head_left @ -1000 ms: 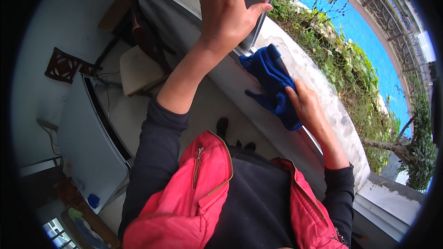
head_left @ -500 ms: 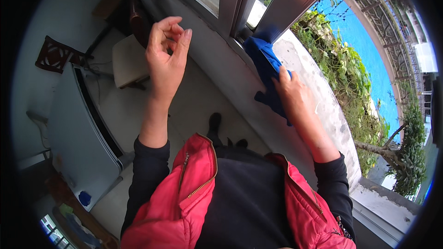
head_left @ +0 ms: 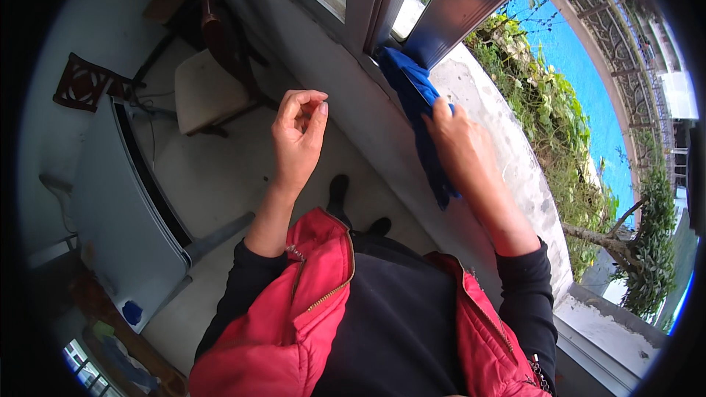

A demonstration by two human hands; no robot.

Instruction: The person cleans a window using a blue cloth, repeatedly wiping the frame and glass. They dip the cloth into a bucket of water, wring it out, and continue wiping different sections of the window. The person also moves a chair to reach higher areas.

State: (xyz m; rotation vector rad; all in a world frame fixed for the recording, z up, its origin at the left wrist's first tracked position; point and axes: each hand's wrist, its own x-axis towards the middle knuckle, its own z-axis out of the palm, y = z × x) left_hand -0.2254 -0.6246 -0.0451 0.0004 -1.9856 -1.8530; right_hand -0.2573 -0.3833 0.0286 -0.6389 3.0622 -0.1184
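Note:
My right hand [head_left: 465,145] grips a blue cloth [head_left: 412,87] with its fingertips, over the inner edge of the windowsill [head_left: 504,129]. The cloth's upper end is pressed into the corner at the foot of the metal window frame [head_left: 467,4]; its lower end hangs down past the sill on the room side. A thin straight edge shows along the cloth, but I cannot make out what it is. In the air left of the wall, my left hand [head_left: 296,140] is loosely curled, thumb tip close to the fingertips, with nothing visible in it.
A chair with a pale seat [head_left: 209,92] stands at the far left. Nearer on the left is a grey-topped table [head_left: 129,220]. Outside the window are green plants [head_left: 540,110] and a blue surface [head_left: 588,81]. A ledge [head_left: 607,331] lies at the lower right.
My left hand has come down and to the right, its fingers curling closer to the thumb. My right hand and the blue cloth have shifted slightly up and left.

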